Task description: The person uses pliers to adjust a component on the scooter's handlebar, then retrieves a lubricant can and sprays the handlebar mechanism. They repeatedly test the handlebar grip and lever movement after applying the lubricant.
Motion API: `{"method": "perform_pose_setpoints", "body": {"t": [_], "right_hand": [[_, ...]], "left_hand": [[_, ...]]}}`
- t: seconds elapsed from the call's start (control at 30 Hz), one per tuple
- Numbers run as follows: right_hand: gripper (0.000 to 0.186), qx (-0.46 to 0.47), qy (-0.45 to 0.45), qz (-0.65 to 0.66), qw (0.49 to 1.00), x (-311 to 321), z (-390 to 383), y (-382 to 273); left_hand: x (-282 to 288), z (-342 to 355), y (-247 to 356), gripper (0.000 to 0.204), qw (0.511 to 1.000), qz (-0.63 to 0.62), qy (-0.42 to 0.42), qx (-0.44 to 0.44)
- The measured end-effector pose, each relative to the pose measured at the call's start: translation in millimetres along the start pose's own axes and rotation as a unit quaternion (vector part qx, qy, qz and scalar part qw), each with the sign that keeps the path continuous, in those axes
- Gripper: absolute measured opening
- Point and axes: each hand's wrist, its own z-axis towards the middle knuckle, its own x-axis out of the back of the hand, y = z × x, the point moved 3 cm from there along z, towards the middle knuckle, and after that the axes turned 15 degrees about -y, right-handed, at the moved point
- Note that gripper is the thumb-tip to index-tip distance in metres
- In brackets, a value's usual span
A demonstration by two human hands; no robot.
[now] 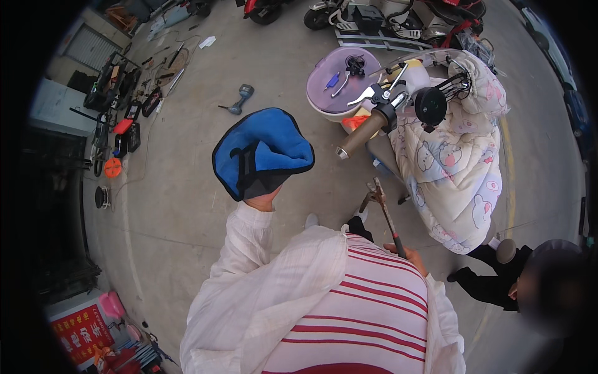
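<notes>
My left hand (265, 199) is closed on the lower edge of a blue plush cloth piece (274, 128) with black trim and a dark grey strap, held up in front of me. The cloth hides most of its fingers. My right hand (413, 257) is wrapped round the dark, red-marked handle of a worn metal hand tool (386, 215), whose head branches at the top; its exact kind is unclear. Ahead of the tool is a scooter's handlebar with a brown grip (361, 134) and a white brake lever (361, 95).
A padded, cartoon-printed cover (451, 156) drapes the scooter. Behind the grip stands a lidded purple-topped bucket (324, 71) with small parts on it. A cordless drill (240, 100) lies on the concrete. Tools and boxes line the left; a person (504, 274) is at lower right.
</notes>
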Motion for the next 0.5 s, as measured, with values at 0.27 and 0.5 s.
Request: {"method": "perform_pose_setpoints", "body": {"t": [0.27, 0.5], "right_hand": [[0.021, -0.011, 0.029, -0.009, 0.999, -52, -2, -11], [0.024, 0.065, 0.071, 0.057, 0.994, -89, 27, -16]], "left_hand": [[29, -82, -66, 0.049, 0.817, -0.511, 0.022, 0.265], [26, -129, -70, 0.052, 0.746, -0.565, 0.07, 0.344]]}}
